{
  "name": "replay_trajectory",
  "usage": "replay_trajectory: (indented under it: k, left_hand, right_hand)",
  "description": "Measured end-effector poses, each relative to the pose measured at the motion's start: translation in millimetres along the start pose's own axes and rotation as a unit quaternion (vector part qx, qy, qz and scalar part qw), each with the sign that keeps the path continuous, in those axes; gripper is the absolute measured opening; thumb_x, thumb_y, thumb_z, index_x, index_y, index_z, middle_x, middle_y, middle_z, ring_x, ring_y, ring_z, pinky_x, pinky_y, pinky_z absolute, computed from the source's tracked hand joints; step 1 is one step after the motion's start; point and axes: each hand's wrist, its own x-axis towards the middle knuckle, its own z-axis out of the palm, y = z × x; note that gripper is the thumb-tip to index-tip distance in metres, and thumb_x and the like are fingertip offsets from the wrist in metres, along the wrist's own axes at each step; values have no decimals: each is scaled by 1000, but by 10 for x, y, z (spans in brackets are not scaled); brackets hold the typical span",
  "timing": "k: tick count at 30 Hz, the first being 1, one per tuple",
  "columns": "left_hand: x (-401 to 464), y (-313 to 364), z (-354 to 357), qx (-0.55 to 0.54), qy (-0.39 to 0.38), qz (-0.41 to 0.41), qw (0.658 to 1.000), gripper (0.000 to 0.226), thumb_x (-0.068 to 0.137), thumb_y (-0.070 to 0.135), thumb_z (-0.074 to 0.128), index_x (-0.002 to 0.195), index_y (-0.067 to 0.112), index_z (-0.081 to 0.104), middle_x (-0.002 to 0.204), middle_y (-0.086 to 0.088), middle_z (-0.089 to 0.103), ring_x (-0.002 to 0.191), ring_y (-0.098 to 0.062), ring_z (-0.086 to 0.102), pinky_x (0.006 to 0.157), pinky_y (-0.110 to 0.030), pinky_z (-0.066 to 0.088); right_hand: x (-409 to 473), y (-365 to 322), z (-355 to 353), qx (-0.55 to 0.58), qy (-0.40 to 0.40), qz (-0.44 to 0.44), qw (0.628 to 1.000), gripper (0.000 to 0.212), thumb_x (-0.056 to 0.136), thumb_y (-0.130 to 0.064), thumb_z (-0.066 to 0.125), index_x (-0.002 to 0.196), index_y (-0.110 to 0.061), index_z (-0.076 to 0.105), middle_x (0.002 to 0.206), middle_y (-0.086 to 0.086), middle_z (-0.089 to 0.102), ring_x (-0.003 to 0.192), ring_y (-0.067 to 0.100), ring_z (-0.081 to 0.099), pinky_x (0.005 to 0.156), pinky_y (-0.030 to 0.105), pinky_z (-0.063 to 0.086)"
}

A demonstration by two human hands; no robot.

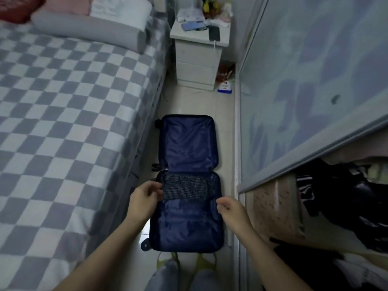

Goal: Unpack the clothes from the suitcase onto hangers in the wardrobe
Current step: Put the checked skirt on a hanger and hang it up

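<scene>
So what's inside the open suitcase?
The suitcase shows blue lining and a dotted mesh pocket, touched by the left hand. No loose clothes visible; anything under lining or mesh is hidden.

A white two-drawer bedside cabinet (198, 57) stands beside the bed with grey-and-white chequered cover (69, 114); a black phone (214, 33) lies on the cabinet's top.

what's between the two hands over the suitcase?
Head view: between the left hand and right hand lies the suitcase's navy lining and its mesh pocket.
</scene>
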Motion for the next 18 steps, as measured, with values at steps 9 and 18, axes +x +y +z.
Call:
replay_trajectory:
  k: [9,18]
  left_hand:
    - [613,-1334,729,-1,-30,-138,990,24,87,-10,44,92,8,59,75,-2,66,69,-16,63,59,-21,44]
    - [1589,-2699,1564,-57,-39,-181,981,25,85,-10,53,79,13,61,70,-4,66,58,-3,62,52,-9,46]
  right_hand:
    - [1149,1244,580,127,-26,191,973,11,93,-8,52,99,-12,60,89,5,62,82,20,61,77,30,51]
    - [2825,2396,1558,181,19,248,952,12,92,-5,52,100,-5,61,81,7,62,74,19,58,67,25,49]
